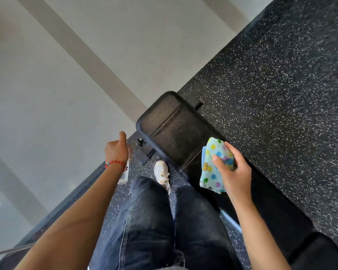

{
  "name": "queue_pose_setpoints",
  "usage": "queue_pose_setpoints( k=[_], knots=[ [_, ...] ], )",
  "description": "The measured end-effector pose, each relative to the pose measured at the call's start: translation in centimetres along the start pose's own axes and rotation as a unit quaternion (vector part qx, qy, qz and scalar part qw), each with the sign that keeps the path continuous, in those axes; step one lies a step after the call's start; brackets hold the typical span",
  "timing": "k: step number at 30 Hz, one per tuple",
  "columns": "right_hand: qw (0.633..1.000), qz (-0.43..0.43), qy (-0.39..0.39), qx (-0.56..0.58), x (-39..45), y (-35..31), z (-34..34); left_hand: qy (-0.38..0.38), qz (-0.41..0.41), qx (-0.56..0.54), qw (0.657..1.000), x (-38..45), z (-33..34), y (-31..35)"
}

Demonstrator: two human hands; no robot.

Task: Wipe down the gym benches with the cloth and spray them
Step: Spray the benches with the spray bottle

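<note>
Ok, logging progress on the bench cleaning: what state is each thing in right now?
Bench pad: bare, nothing touching it.
Cloth: bunched, gripped in the right hand, above the bench.
Spray bottle: clear, held in the left hand, beside the bench.

A person in dark jeans stands beside a black padded gym bench (176, 131) on speckled rubber floor (281, 94). The right hand (235, 172) grips a folded polka-dot cloth (213, 168) above the bench; the left hand (116, 151), red bead bracelet (115, 163) at the wrist, holds a clear spray bottle (124, 177) pointing down. 1 white sneaker (162, 175) shows by the bench.
</note>
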State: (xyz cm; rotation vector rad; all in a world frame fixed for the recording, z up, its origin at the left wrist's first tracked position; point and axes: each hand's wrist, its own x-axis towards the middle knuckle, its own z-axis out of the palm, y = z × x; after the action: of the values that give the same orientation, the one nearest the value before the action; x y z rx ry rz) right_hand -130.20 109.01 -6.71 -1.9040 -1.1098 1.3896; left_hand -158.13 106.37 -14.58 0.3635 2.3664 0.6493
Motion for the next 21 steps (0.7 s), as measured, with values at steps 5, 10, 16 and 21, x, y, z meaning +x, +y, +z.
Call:
queue_pose_setpoints(
  k=[5,10,16,21],
  knots=[
    [0.999,-0.016,-0.044,-0.011,0.3,-1.1,0.2,0.021,-0.02,-0.045,0.999,-1.1,-1.6,-0.7],
    [0.992,-0.061,-0.108,-0.035,0.6,-1.8,-0.7,0.075,-0.026,-0.099,0.992,-3.9,-2.1,-2.4],
    [0.971,-0.11,-0.201,-0.075,0.7,-3.2,-1.5,0.119,-0.051,-0.213,0.968,-10.3,-3.4,-4.3],
    [0.942,-0.156,-0.272,-0.122,-0.6,-4.4,0.1,0.187,-0.078,-0.299,0.932,-16.4,-5.1,-6.9]
  ],
)
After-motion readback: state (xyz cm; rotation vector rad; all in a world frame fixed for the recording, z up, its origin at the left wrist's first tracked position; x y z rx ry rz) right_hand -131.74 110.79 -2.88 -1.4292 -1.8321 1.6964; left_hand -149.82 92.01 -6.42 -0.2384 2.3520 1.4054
